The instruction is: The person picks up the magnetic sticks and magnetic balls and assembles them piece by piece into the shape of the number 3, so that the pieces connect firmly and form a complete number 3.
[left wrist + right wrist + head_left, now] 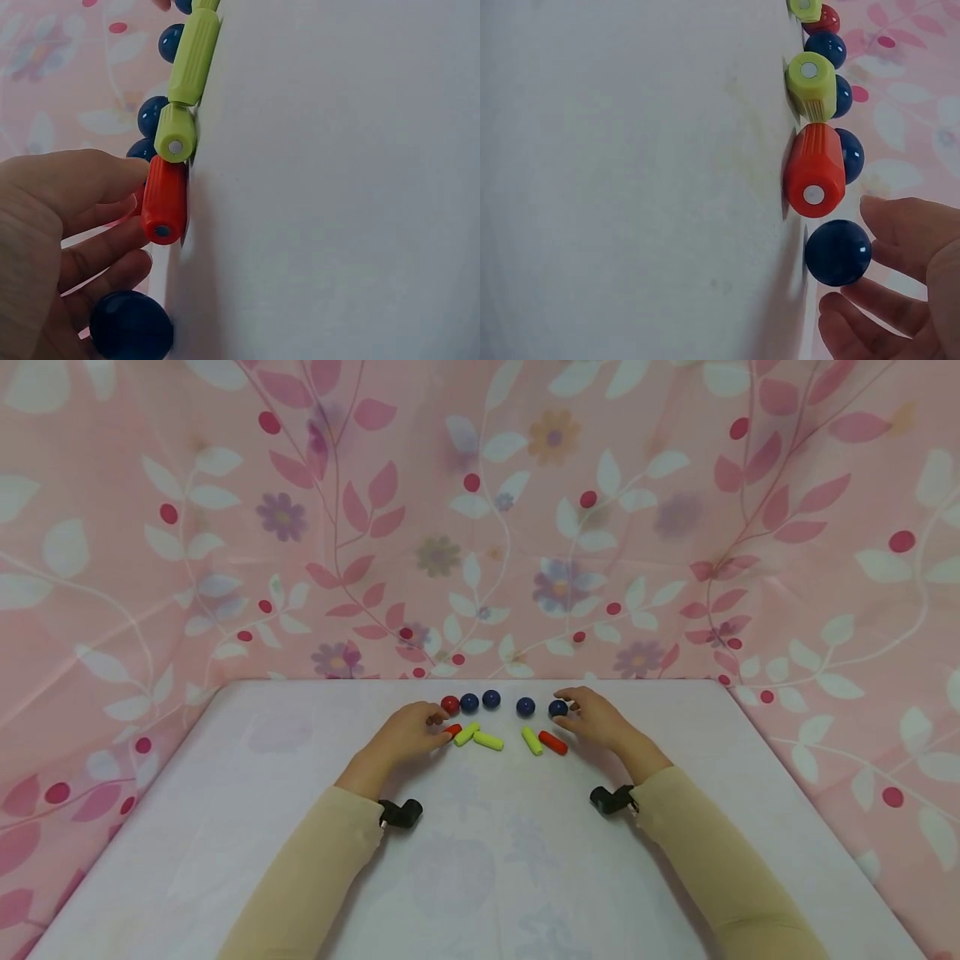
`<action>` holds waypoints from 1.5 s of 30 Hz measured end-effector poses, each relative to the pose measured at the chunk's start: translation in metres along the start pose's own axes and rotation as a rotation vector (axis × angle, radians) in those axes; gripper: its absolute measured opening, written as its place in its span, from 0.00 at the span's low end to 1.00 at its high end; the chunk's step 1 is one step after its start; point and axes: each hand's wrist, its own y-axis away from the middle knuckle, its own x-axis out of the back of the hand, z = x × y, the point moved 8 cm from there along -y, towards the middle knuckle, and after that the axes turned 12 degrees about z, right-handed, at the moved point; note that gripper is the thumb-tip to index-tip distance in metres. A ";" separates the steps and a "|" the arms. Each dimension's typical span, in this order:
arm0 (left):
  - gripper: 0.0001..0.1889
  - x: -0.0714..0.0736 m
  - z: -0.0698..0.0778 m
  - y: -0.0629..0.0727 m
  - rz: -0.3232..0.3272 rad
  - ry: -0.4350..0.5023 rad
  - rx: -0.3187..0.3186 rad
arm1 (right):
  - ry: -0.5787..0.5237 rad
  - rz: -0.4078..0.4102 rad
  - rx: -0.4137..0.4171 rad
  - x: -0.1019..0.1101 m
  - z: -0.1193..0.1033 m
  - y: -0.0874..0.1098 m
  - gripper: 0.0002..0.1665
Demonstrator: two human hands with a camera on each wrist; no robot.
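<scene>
Your right hand [597,718] curves loosely about the blue ball [557,707] behind the rightmost red stick [552,742]; your left hand [405,731], also relaxed, is well left of that stick. Close evenly, as the ball may roll.

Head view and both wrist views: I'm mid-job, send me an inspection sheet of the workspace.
Surface: white table, faintly patterned.
Job's things: red ball and four blue balls in a loose row; a fifth blue ball shows in the left wrist view; three yellow-green rods and two red rods lie nearer the person.
Clutter: nothing seen.
Left hand: close beside one red rod; grip unclear.
Right hand: fingers around the rightmost blue ball; firm grip unclear.
Cables: nothing seen; a black device on each wrist.
Surroundings: pink floral cloth behind and both sides.
</scene>
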 end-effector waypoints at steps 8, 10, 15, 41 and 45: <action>0.17 -0.006 0.000 -0.001 -0.012 0.029 0.013 | -0.028 -0.018 -0.034 -0.005 0.001 -0.005 0.30; 0.16 -0.007 0.000 -0.001 -0.014 0.022 0.007 | -0.030 -0.021 -0.043 -0.007 0.001 -0.006 0.30; 0.12 -0.008 -0.001 -0.001 -0.011 0.012 0.008 | -0.033 -0.011 -0.061 -0.008 0.003 -0.007 0.27; 0.13 0.005 -0.001 0.003 0.070 0.004 0.017 | -0.055 0.023 -0.044 0.002 0.003 0.007 0.23; 0.14 0.010 0.001 0.007 0.090 0.033 0.009 | -0.055 0.035 -0.031 0.007 -0.001 0.013 0.24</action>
